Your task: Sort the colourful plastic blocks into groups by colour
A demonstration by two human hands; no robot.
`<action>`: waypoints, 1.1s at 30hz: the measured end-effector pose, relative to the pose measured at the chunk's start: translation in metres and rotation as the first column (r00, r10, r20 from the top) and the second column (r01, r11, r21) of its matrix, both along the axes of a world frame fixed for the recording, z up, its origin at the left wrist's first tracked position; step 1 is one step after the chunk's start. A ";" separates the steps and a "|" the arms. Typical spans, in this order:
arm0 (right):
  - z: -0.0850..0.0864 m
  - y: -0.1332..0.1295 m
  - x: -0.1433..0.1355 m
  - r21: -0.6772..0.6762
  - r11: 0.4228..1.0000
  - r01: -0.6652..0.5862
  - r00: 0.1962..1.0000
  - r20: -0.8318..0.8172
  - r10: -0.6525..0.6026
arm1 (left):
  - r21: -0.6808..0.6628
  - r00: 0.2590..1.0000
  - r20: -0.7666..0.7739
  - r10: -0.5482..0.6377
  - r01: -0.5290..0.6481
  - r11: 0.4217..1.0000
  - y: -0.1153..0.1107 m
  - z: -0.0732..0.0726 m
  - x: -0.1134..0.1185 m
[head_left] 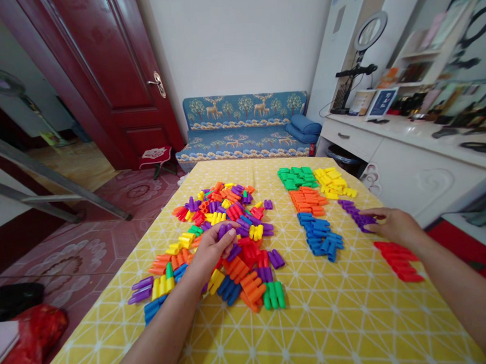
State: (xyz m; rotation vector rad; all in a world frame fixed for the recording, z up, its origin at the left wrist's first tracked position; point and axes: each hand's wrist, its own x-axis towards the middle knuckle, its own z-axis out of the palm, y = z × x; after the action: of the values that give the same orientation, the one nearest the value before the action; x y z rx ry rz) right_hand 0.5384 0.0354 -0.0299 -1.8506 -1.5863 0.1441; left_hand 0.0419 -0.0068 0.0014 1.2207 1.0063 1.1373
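pinching a purple piece [224, 230] at the mixed pile [250, 251], the left hand [215, 245] sat well left of the slanting purple row [351, 212]; the right hand [394, 228], grip unclear, was at its near end.

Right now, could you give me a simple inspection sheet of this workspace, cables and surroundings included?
Surface: yellow patterned tablecloth, bare in the near middle.
Job's things: mixed pile on the left; green group, yellow group, orange group, blue group, purple group and red group on the right.
Clutter: small items crowd the white dresser; red bag at lower left.
Left hand: holds a purple piece at the mixed pile.
Right hand: at the purple group; grip unclear.
Cables: thin dark cord near the ring light.
Surroundings: blue sofa ahead, dark red door, fan beyond the doorway.
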 end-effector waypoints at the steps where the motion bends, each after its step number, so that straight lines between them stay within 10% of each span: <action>1: 0.003 -0.001 0.000 -0.057 0.998 0.006 1.000 0.030 -0.005 | -0.005 1.000 0.006 -0.002 0.002 1.000 0.001 -0.001 0.000; 7: 0.015 -0.011 -0.040 0.042 0.996 -0.077 0.997 -0.008 0.077 | -0.074 0.976 0.213 -0.042 0.059 0.996 0.003 -0.002 0.001; 18: 0.022 -0.081 -0.294 0.251 0.796 -0.551 0.749 -0.272 0.604 | 0.001 0.970 0.027 -0.243 0.243 0.970 -0.013 0.011 0.004; 26: 0.020 -0.088 -0.311 0.375 0.662 -0.649 0.749 0.161 0.642 | 0.174 0.952 -0.167 -0.256 0.284 0.943 -0.017 0.004 0.010; 33: 0.013 -0.085 -0.305 0.449 0.677 -0.583 0.776 0.062 0.628 | 0.086 0.894 -0.263 -0.362 0.396 0.914 -0.022 -0.001 0.014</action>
State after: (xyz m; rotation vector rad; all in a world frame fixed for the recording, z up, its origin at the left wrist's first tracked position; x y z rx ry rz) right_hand 0.2337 -0.0495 -0.0169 -0.8948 -1.9205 0.1457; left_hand 0.0564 -0.0293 0.0009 1.6179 0.8243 0.7697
